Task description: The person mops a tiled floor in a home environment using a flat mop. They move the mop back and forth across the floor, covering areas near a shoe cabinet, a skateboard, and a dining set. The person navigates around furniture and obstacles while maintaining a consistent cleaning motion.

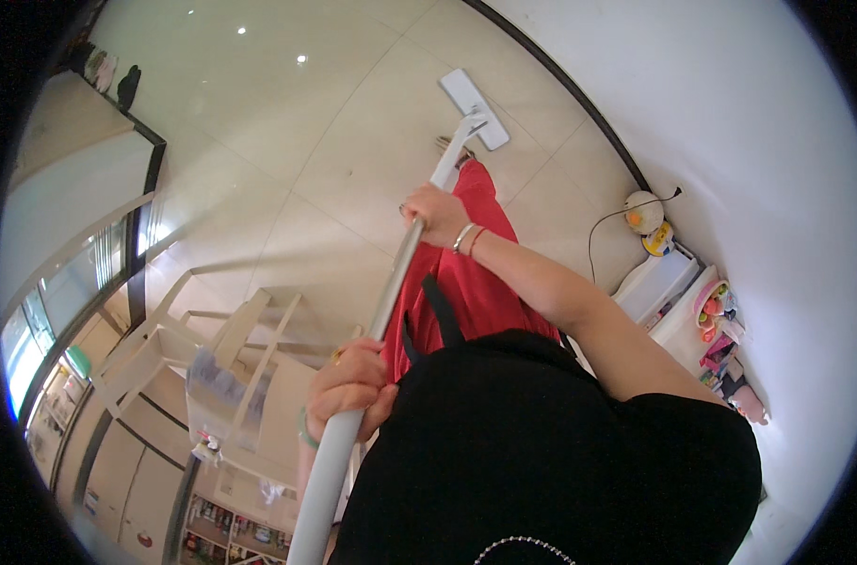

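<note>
A flat mop (320,490) with a long white and silver handle slants across the view from the lower left toward the upper middle. Its white rectangular mop head (473,105) lies on the tiled floor beyond my foot, near the wall on the right. My left hand (350,386) is wrapped round the thicker, lower-left part of the handle. Farther up the pole, where silver meets white, my right hand (433,215) grips it from above. Both hands are closed. My red trousers (476,217) show beneath the pole.
Pale floor tiles (334,122) stretch ahead, bounded by a dark skirting (579,99) on the right. A round toy-like object (643,213) with a black cord (606,221) sits by the wall near a white storage unit (656,282). White wooden chairs (231,325) stand at left; shoes (127,87) lie far left.
</note>
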### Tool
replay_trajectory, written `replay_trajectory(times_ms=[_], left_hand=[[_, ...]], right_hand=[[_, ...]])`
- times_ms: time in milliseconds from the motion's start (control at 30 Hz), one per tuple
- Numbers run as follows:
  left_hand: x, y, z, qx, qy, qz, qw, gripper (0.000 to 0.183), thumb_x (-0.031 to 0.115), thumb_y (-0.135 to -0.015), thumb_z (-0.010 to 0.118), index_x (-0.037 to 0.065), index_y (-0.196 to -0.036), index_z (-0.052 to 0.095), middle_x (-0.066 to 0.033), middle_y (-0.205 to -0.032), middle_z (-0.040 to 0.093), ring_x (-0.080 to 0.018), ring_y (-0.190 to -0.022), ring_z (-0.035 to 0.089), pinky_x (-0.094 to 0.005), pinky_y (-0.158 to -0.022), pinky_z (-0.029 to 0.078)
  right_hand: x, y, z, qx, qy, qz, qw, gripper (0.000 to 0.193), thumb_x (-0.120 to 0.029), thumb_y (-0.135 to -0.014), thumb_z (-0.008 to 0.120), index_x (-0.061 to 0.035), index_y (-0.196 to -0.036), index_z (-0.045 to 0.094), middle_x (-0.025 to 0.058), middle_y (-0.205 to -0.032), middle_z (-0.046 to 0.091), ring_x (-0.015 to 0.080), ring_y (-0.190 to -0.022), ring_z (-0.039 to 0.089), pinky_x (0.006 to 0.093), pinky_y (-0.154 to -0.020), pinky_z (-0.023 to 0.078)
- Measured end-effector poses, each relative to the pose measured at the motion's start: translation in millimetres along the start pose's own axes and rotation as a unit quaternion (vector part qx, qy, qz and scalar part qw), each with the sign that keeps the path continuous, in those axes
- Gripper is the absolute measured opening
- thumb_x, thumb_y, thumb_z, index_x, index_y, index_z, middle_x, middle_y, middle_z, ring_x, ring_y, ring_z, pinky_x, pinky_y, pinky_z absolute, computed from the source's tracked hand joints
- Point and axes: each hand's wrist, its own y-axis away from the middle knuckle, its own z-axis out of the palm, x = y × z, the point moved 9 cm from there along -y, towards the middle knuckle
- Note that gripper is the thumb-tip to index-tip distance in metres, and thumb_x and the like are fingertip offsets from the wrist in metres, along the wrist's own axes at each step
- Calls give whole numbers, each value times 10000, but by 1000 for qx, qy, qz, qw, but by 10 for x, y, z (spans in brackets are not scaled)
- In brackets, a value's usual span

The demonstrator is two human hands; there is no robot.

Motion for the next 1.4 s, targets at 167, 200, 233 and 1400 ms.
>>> replay_trajectory(times_ms=[167,200,233,1400], left_hand=[[430,504,-295,51,-57,-55,996,243,-101,-699,690,66,-673,515,-58,-666,560,-207,-632,586,-454,-780,511],[478,599,-333,64,-62,-73,993,242,-99,-696,689,69,-673,517,-56,-664,560,-204,-629,582,-454,-783,506],[519,670,-361,82,-68,-79,991,240,-99,-694,687,70,-672,518,-55,-658,557,-203,-626,578,-455,-788,501],[83,-469,3428,-6,122,115,986,275,-98,-689,711,63,-763,501,-61,-644,533,-201,-565,523,-466,-725,501]], right_hand=[[-692,17,670,-23,-56,-52,997,85,-163,-707,644,-148,-688,562,43,-759,600,279,-844,577,410,-710,492],[-815,26,778,-41,-66,-48,996,76,-161,-711,640,-150,-694,567,39,-763,605,275,-851,579,408,-717,496],[-920,31,866,-59,-77,-45,994,66,-159,-714,637,-152,-700,572,36,-767,609,272,-859,581,407,-723,501],[1681,2528,-2005,-252,129,85,955,107,-189,-750,639,-136,-842,630,84,-885,635,282,-952,620,432,-709,552]])
